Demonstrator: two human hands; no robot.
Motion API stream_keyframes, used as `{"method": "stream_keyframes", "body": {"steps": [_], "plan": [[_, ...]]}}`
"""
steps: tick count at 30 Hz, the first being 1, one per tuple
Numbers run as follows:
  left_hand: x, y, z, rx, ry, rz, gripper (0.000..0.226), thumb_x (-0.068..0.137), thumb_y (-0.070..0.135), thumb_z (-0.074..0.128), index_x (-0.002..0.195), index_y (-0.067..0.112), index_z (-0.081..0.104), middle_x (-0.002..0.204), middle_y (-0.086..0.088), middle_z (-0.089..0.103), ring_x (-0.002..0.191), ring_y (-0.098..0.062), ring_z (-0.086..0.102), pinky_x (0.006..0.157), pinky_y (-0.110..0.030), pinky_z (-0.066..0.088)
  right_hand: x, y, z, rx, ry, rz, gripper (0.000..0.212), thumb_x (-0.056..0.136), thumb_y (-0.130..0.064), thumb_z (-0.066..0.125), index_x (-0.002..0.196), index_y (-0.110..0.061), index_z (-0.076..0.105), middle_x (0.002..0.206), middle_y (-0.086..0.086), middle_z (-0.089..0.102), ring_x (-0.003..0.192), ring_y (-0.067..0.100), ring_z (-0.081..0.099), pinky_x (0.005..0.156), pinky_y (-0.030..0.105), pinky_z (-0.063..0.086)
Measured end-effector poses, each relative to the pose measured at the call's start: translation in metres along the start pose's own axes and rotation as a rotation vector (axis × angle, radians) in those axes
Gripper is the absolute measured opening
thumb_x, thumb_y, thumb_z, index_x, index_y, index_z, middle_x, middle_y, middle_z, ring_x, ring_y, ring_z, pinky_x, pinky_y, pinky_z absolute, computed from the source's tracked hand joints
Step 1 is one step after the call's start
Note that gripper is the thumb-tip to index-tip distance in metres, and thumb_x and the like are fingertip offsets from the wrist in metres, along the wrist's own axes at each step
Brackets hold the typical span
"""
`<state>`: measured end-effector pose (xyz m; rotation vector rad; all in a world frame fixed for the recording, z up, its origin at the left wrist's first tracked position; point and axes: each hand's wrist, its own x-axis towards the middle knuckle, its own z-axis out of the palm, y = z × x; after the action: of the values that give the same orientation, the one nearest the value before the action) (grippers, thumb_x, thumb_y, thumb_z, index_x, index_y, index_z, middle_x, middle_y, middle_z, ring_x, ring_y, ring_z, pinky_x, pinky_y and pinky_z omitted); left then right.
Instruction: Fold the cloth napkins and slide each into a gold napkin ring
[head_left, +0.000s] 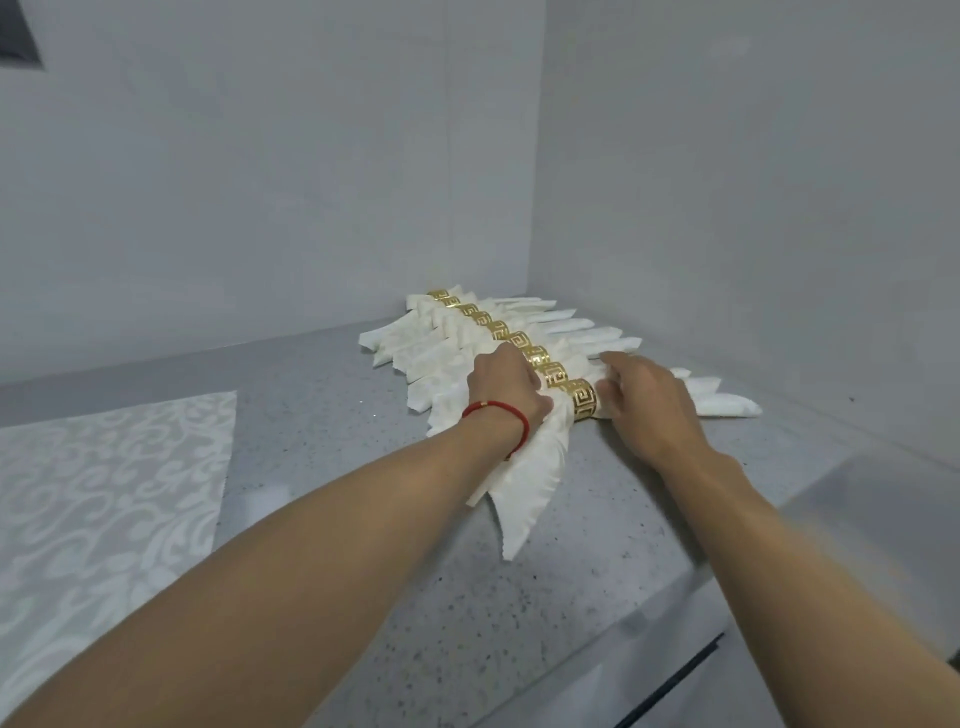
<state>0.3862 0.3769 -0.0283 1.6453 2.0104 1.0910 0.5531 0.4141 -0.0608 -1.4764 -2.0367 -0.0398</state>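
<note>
Napkins (467, 338) already folded and ringed lie side by side in a slanting row on the grey speckled tabletop (322, 452), running from about 11 o'clock of the hands back toward the corner where two pale walls meet. Each carries a gold ring (521, 340) with a cut-out key pattern, and the rings line up as one gold band along the row.

At the near end of the row lies the nearest napkin (524, 467), its broad fanned end spreading toward 6 o'clock and its narrow end (727, 405) pointing to 3 o'clock. Its nearest ring (582, 397) sits around the middle of the cloth, between the two hands.

On the 9 o'clock side of that ring, the left hand (506, 387), with a red string bracelet (498, 415) at the wrist, lies over the cloth. Its fingers are curled down onto the napkin, so its grip is closed on the fabric. On the 3 o'clock side, the right hand (649, 400) has its fingertips bent against the napkin just beside the ring, gripping the cloth there.

Far over at 9 o'clock, well apart from the row, a white patterned cloth (104, 493) lies flat and unfolded on the tabletop.
</note>
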Motion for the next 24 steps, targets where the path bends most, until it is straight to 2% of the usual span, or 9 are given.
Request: {"method": "stream_keyframes", "body": {"steps": [5,9,11,14,17,20,24], "plan": [[0.01,0.0,0.007,0.11,0.016,0.068,0.018,0.076,0.014,0.078,0.095,0.012,0.076,0.101,-0.005,0.072,0.102,-0.024,0.064,0.087,-0.031,0.054,-0.004,0.009,0.017,0.033,0.084,0.059,0.032,0.103,-0.023,0.049,0.131,-0.012,0.059,0.105,0.011,0.066,0.099,0.035,0.062,0.086,0.047,0.048],[0.01,0.0,0.008,0.135,0.035,0.085,0.02,0.076,0.013,0.079,0.095,0.012,0.074,0.099,-0.006,0.071,0.099,-0.024,0.064,0.085,-0.031,0.054,-0.006,0.007,0.018,0.063,0.144,0.063,0.038,0.102,-0.023,0.051,0.138,-0.012,0.056,0.124,0.012,0.064,0.113,0.033,0.06,0.096,0.049,0.047],[0.006,0.0,0.004,0.138,0.038,0.109,0.024,0.078,0.013,0.076,0.101,0.011,0.073,0.101,-0.007,0.069,0.101,-0.025,0.064,0.088,-0.034,0.055,-0.008,0.006,0.017,0.109,0.204,0.063,0.037,0.101,-0.018,0.05,0.138,-0.012,0.056,0.127,0.011,0.063,0.114,0.031,0.059,0.097,0.048,0.048],[-0.005,-0.004,-0.013,0.164,0.046,0.181,0.025,0.085,0.006,0.064,0.109,0.011,0.071,0.107,-0.007,0.069,0.109,-0.025,0.06,0.095,-0.036,0.051,-0.014,0.005,0.008,0.214,0.306,0.182,0.034,0.099,-0.008,0.049,0.131,-0.013,0.058,0.121,0.007,0.064,0.106,0.026,0.06,0.09,0.042,0.049],[-0.022,-0.02,-0.047,0.23,0.064,0.255,0.03,0.085,0.003,0.058,0.109,0.016,0.071,0.112,-0.003,0.07,0.109,-0.022,0.061,0.094,-0.031,0.049,-0.026,0.003,-0.002,0.273,0.343,0.276,0.031,0.096,-0.003,0.05,0.123,-0.013,0.062,0.112,0.004,0.065,0.098,0.019,0.058,0.081,0.033,0.043],[-0.046,-0.049,-0.095,0.308,0.081,0.259,0.031,0.084,0.007,0.059,0.108,0.02,0.072,0.114,0.002,0.07,0.104,-0.02,0.063,0.086,-0.025,0.046,-0.042,-0.018,-0.01,0.262,0.319,0.129,0.032,0.091,-0.001,0.052,0.117,-0.014,0.064,0.107,0.0,0.066,0.097,0.02,0.06,0.079,0.032,0.044],[-0.075,-0.093,-0.154,0.394,0.14,0.156,0.028,0.085,0.013,0.059,0.106,0.026,0.072,0.113,0.004,0.069,0.105,-0.02,0.061,0.088,-0.034,0.052,-0.049,-0.078,-0.009,0.3,0.232,-0.058,0.031,0.089,0.0,0.053,0.113,-0.016,0.065,0.105,-0.003,0.065,0.093,0.016,0.058,0.082,0.033,0.044]]}}
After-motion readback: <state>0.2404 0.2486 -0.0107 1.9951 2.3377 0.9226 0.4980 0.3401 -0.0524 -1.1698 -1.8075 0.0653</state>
